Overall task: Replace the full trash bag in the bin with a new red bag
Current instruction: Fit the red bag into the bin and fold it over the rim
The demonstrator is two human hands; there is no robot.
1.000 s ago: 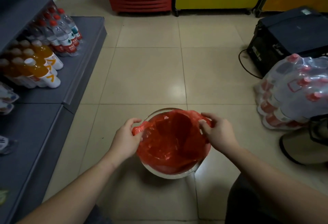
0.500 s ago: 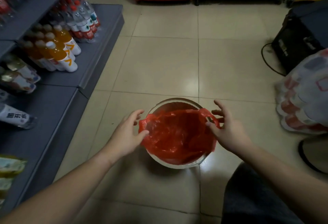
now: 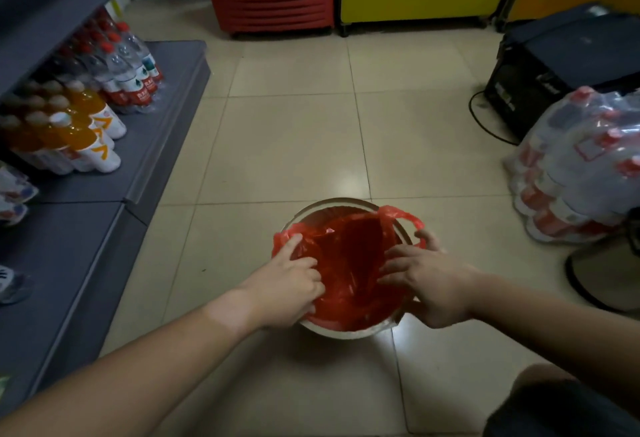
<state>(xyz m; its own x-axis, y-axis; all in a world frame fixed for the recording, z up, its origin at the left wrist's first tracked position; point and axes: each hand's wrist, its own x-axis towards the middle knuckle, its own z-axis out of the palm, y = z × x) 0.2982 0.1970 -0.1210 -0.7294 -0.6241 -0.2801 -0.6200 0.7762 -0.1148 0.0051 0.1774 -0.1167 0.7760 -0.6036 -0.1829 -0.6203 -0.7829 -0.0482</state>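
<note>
Both hands in bin mouth: left hand point(image 3: 287, 281) pressing red bag point(image 3: 349, 263) with loosely spread fingers, right hand point(image 3: 426, 277) likewise.
Film looks thin, light, slippery; best gripped at handle loops by bin point(image 3: 332, 203) rim.

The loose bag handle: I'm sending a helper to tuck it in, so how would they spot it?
Start at the round pale bin on the tiled floor, lined with the thin red plastic bag. On its far right rim, just beyond the right hand, a red handle loop sticks up. It alone pokes outside the rim.

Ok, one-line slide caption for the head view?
Both hands press the red bag down inside the round bin.
</note>
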